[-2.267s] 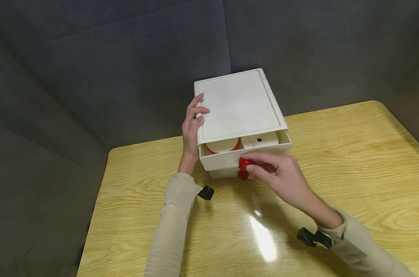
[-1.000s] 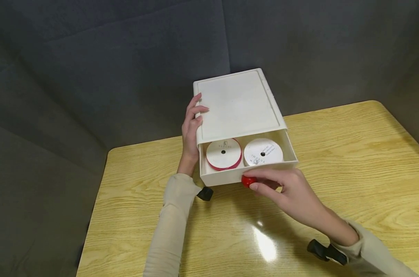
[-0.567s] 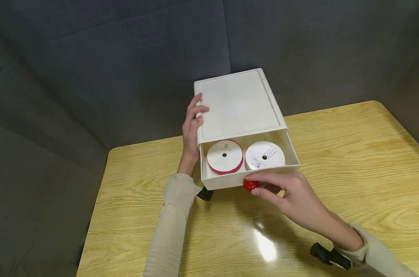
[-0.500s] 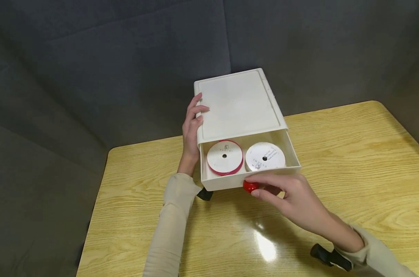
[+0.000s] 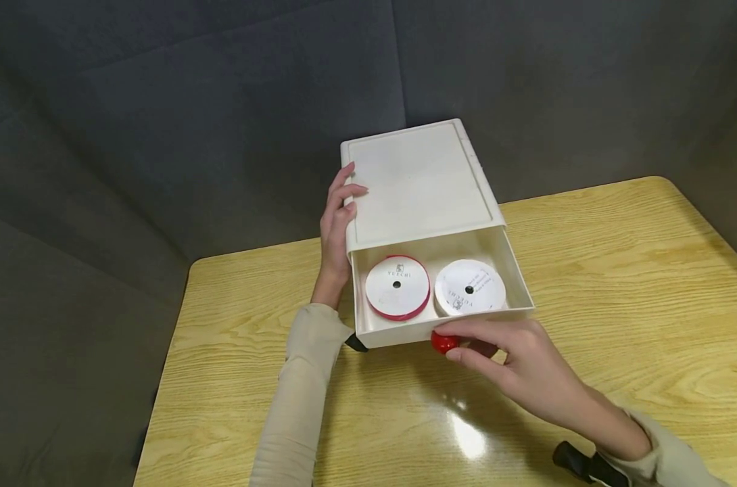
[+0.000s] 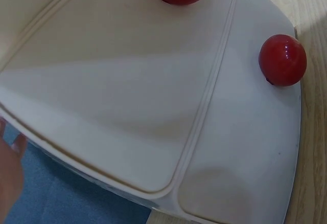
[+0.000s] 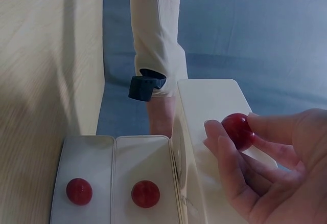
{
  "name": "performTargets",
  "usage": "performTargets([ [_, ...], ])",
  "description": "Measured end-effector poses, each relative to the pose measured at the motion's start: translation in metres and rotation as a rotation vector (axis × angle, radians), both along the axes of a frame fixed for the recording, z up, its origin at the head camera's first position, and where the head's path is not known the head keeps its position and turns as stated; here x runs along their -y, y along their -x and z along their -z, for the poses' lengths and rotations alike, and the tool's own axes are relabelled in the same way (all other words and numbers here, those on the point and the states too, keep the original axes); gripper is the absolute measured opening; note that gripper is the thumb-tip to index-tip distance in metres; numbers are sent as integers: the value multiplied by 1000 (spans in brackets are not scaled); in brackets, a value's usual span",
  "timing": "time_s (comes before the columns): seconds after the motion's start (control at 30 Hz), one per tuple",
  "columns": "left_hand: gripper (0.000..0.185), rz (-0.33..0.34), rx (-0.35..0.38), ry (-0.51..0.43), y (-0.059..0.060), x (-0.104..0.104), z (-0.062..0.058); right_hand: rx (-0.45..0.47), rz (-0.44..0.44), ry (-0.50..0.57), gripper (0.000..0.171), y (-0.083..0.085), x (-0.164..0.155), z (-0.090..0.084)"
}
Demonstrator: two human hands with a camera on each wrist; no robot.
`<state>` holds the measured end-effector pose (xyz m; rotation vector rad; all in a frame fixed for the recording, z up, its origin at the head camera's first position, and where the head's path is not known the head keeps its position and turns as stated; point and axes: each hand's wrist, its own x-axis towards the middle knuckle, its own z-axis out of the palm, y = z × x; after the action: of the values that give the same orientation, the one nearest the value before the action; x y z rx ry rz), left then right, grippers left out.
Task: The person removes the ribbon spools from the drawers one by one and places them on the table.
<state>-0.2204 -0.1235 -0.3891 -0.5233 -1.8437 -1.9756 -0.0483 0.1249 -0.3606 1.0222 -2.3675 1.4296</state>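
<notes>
A white drawer cabinet [image 5: 420,186] stands on the table, its top drawer [image 5: 399,335] pulled well out. Inside the drawer lie two ribbon spools side by side: one with red ribbon [image 5: 397,287] on the left, one white [image 5: 469,289] on the right. My right hand [image 5: 520,365] pinches the drawer's round red knob [image 5: 444,341] between thumb and fingers. My left hand [image 5: 338,230] rests against the cabinet's left side, fingertips lying over the top edge. In the right wrist view, two lower drawers with red knobs [image 7: 145,194] [image 7: 79,191] are pushed in.
The wooden table [image 5: 241,352] extends to both sides and in front of the cabinet. Behind it hangs a dark grey cloth [image 5: 253,135]. Black wrist cameras [image 5: 572,461] are strapped over the beige sleeves [image 5: 304,392].
My right hand has drawn the top drawer farther out toward me by its knob, bringing both spools into full view. The left hand has stayed on the cabinet's side.
</notes>
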Motion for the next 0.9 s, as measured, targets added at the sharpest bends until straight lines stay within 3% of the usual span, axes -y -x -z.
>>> performTargets([
  [0.6,42,11,-22,-17,0,0,0,-59,-58,39,38,-8,-1,4],
  [0.9,41,31,-22,-35,1,-1,0,-70,-69,-90,34,-12,-10,-13],
])
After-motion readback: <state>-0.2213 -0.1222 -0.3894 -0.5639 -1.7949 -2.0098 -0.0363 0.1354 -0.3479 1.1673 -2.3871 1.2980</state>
